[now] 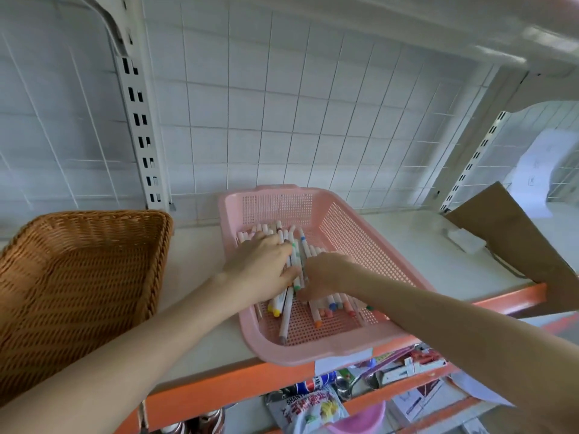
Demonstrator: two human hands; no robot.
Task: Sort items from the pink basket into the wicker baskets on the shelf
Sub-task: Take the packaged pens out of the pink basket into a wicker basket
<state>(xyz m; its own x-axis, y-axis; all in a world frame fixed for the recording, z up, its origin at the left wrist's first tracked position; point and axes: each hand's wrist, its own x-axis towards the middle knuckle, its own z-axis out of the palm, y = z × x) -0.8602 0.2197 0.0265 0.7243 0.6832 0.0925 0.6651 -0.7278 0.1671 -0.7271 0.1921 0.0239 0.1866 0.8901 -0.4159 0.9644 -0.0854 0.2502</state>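
Observation:
A pink plastic basket (pixel 344 233) stands on the white shelf, its near corner hanging over the orange front edge. Inside lie several white marker pens (pixel 286 311) with coloured caps. Both my hands are inside the basket. My left hand (pixel 261 266) lies palm down on the pile, its fingers curled round a bundle of markers. My right hand (pixel 326 274) faces it from the right and grips the same bundle from the other side. A brown wicker basket (pixel 75 277) stands to the left on the same shelf; nothing shows inside it.
A brown cardboard piece (pixel 517 242) leans at the right end of the shelf, with a small white block (pixel 466 241) beside it. Below the orange shelf edge (pixel 238 383) a lower shelf holds snack packets, a can and spoons. A white wire grid backs the shelf.

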